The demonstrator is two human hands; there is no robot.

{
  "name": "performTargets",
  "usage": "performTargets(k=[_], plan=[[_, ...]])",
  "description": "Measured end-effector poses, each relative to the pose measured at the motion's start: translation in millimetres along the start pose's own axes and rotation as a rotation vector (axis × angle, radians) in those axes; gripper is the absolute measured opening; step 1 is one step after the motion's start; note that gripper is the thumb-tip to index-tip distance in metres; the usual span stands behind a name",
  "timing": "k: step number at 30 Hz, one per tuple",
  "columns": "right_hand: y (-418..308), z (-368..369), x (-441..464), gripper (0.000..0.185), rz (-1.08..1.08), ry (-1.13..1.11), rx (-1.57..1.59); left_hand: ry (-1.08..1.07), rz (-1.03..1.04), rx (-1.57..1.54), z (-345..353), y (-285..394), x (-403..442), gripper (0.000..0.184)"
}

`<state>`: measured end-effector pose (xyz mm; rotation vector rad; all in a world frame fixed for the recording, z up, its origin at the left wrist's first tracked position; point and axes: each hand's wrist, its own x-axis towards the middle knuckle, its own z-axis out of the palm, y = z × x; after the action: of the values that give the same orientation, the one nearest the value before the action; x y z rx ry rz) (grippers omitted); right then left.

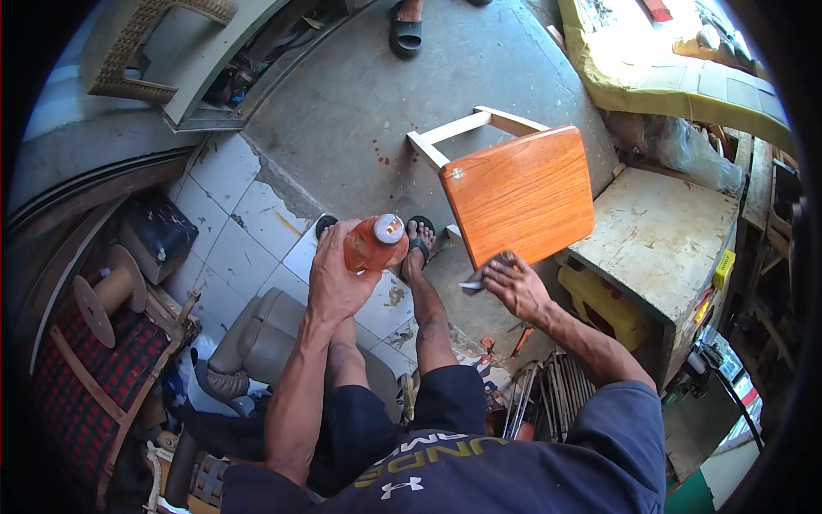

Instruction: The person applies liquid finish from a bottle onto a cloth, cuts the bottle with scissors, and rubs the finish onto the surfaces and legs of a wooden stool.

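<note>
My left hand (330, 270) is wrapped round a clear plastic bottle (366, 250) of reddish-orange liquid, its whitish top (390, 228) stained and facing up toward me. My right hand (516, 289) is closed on a small dark folded pad (473, 285); whether it is cloth or paper I cannot tell. That hand is by the near edge of a glossy orange-brown wooden panel (522, 193). Pale wooden legs (445, 133) joined to the panel show behind it, like a small stool or table. A light mark (457, 174) shows at the panel's left corner.
To the right stands a worn wooden cabinet (655, 227) with a yellow object (599, 304) below its top. A grey padded seat (278, 343) and a cable spool (111, 295) are at left. Several tools (548, 390) lie near my feet. Another person's sandalled foot (406, 36) shows at the top.
</note>
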<state>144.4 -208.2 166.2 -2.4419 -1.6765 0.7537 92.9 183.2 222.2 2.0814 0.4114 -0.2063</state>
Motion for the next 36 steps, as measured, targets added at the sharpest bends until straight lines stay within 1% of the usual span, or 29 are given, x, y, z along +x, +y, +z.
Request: performTargets(k=[1,2,4,6,8,9,10,11,12,13,14,15,17,18,19,20,22,23,24,25,26,28,29,30,31,32,34,35,36], plan=[[-5.8,-7.4,-8.8,0.032,-0.014,-0.051,0.159,0.004,-0.011,-0.006,-4.1,4.9,-1.7,0.068],[1.3,-13.5,-10.9,0.032,-0.006,-0.035,0.152,0.005,-0.018,-0.011,-8.4,8.4,-1.1,0.067],[20.9,-39.2,-11.4,0.026,0.311,-0.012,0.394,0.004,-0.006,-0.011,-14.1,10.3,0.4,0.067],[71.4,-51.1,1.8,0.02,0.724,0.554,0.437,-0.011,-0.002,-0.009,-18.8,13.4,-3.6,0.066],[125.1,-83.6,15.5,0.02,1.244,0.737,0.398,-0.012,-0.012,0.026,-22.4,17.2,-4.4,0.061],[163.0,-69.2,13.0,0.024,1.259,0.885,0.308,-0.025,-0.026,0.023,-23.5,16.9,-5.0,0.061],[193.4,-51.1,11.4,0.027,1.355,0.863,0.263,-0.039,-0.008,0.041,-23.5,16.4,-3.4,0.061],[203.1,-40.6,18.9,0.026,1.336,0.885,0.356,-0.037,-0.024,0.077,-24.5,16.3,-5.5,0.063],[184.9,-45.3,46.9,0.026,1.346,0.924,0.299,-0.036,-0.046,0.116,-27.4,18.5,-10.4,0.065],[149.2,-45.4,73.3,0.024,1.486,0.71,0.37,-0.04,-0.035,0.137,-30.4,21.7,-8.9,0.065],[105.8,-22.4,99.5,0.022,1.142,1.02,0.236,-0.04,-0.076,0.115,-32.0,26.3,-7.3,0.065],[55.4,-21.0,121.8,0.02,1.04,0.856,0.195,-0.051,-0.132,0.096,-35.1,31.7,-12.7,0.065],[-33.4,-4.4,158.3,0.014,0.838,0.869,0.197,-0.051,-0.169,0.045,-34.5,39.5,-11.5,0.064],[-58.1,-3.8,163.2,0.019,0.718,0.901,0.279,-0.043,-0.215,-0.022,-34.0,44.0,-11.8,0.063],[-72.8,-2.5,154.6,0.022,0.619,0.648,0.614,-0.053,-0.206,-0.017,-34.6,45.5,-11.1,0.065],[-67.4,-9.8,150.9,0.026,0.559,0.671,0.712,-0.072,-0.19,-0.011,-32.6,50.0,-8.7,0.065],[-4.8,-51.0,132.1,0.026,0.652,0.956,0.645,-0.049,-0.22,-0.158,-30.4,57.9,-8.5,0.069],[38.2,-62.5,123.6,0.026,0.754,1.069,0.49,-0.049,-0.243,-0.174,-29.2,56.2,-9.9,0.07],[81.5,-70.7,113.3,0.025,0.869,1.149,0.367,-0.066,-0.244,-0.156,-29.5,56.2,-12.0,0.07],[119.9,-83.4,102.7,0.023,0.978,1.123,0.319,-0.089,-0.238,-0.128,-27.8,57.1,-12.7,0.07],[160.5,-66.9,101.5,0.024,1.022,1.182,0.153,-0.108,-0.225,-0.108,-22.8,58.0,-11.5,0.07],[152.1,-57.0,119.5,0.025,1.131,1.072,0.446,-0.12,-0.22,-0.086,-17.5,59.9,-17.9,0.07],[116.3,-46.6,137.8,0.024,0.974,1.161,0.171,-0.117,-0.208,-0.068,-15.8,62.2,-13.5,0.07],[75.5,-26.9,157.1,0.021,0.917,1.075,0.134,-0.119,-0.194,-0.058,-14.2,68.7,-10.1,0.07],[25.9,-22.1,167.4,0.017,0.849,0.849,0.176,-0.119,-0.217,-0.07,-14.4,77.6,-12.3,0.071],[-11.9,-7.8,168.4,0.014,0.576,0.961,0.334,-0.119,-0.235,-0.091,-10.7,84.2,-11.6,0.071],[-35.4,-17.4,146.1,0.019,0.479,0.749,0.577,-0.162,-0.219,-0.111,-3.6,91.2,-6.5,0.071],[-9.1,-20.4,129.9,0.021,0.545,0.847,0.59,-0.175,-0.214,-0.135,0.3,92.3,-4.9,0.071],[31.8,-33.9,105.9,0.023,0.667,1.048,0.443,-0.165,-0.215,-0.136,5.2,92.0,-4.6,0.071]])
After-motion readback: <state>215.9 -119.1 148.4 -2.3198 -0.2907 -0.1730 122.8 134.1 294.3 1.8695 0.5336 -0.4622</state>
